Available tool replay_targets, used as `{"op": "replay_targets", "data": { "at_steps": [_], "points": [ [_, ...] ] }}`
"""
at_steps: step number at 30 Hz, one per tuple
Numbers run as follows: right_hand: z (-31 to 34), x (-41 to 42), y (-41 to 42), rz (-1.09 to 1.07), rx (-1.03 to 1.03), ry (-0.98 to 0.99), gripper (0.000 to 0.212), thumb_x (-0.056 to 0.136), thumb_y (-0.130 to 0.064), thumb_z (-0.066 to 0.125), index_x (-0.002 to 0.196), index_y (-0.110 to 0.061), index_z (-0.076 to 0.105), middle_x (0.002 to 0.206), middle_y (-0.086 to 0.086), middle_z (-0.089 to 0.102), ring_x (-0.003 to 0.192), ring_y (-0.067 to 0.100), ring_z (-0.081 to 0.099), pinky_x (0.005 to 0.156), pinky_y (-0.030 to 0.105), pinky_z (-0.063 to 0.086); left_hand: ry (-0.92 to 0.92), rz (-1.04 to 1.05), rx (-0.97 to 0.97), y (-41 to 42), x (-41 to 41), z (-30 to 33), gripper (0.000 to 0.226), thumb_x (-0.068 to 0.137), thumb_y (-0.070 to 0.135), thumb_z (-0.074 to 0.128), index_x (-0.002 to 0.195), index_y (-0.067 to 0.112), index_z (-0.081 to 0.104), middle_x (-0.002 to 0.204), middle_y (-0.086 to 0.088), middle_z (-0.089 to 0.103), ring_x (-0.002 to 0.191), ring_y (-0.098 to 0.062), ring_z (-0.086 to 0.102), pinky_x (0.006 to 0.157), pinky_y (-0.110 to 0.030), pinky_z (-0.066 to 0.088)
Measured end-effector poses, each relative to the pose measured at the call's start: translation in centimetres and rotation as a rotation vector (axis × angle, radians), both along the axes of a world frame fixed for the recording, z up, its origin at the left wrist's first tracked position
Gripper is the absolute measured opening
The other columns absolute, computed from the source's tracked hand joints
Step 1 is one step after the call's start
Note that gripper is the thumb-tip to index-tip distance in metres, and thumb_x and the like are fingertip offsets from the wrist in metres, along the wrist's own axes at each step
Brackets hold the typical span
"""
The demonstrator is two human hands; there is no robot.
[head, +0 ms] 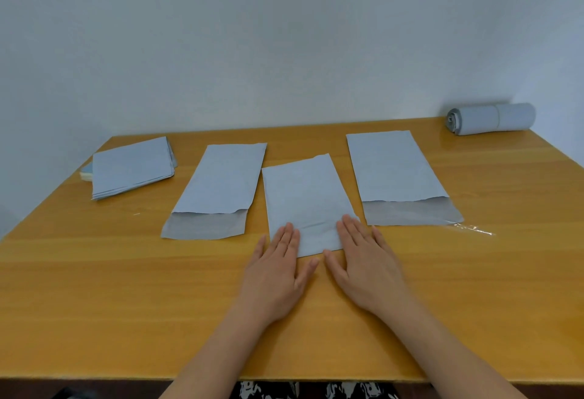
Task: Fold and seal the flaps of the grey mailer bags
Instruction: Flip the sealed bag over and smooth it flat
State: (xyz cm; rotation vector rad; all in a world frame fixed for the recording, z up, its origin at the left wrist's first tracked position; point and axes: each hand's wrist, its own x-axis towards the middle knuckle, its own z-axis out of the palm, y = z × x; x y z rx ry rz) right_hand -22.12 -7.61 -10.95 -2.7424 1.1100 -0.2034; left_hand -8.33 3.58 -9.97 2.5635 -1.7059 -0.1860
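Note:
Three grey mailer bags lie side by side on the wooden table [126,288]. The middle bag [305,199] has its flap folded over at the near end. My left hand [278,269] and my right hand [366,266] lie flat with fingers spread, fingertips pressing on that folded near edge. The left bag [218,177] and the right bag [395,168] each show a darker flap lying unfolded toward me. A clear strip of peeled film [474,229] lies by the right bag's flap.
A stack of grey mailers [132,166] sits at the far left of the table. A roll of grey mailers [491,119] lies at the far right corner against the pale wall. The table's front edge runs below my forearms.

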Motion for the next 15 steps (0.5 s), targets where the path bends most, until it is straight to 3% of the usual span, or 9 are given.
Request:
{"op": "replay_targets", "data": {
  "at_steps": [12,15],
  "points": [
    [0.6,0.2,0.7,-0.113,-0.010,0.153,0.104,0.069,-0.068,-0.018,0.151,-0.006,-0.004,0.160,0.010,-0.003,0.148,0.020,-0.006,0.119,0.039,-0.007,-0.111,0.198,0.133,0.1,-1.1,0.8,0.091,0.087,0.071,0.001,0.150,0.006,-0.005,0.160,-0.010,-0.002,0.147,-0.020,-0.005,0.119,-0.039,-0.006],
    [1.5,0.1,0.7,-0.107,0.023,0.190,0.092,0.086,-0.068,-0.001,0.150,-0.002,-0.003,0.160,0.016,-0.001,0.148,0.025,-0.005,0.120,0.040,-0.004,-0.124,0.225,0.106,-0.1,-1.1,1.3,0.089,0.090,0.069,0.008,0.151,0.005,0.004,0.159,-0.012,0.008,0.147,-0.024,0.003,0.120,-0.041,-0.001]
  ]
}}
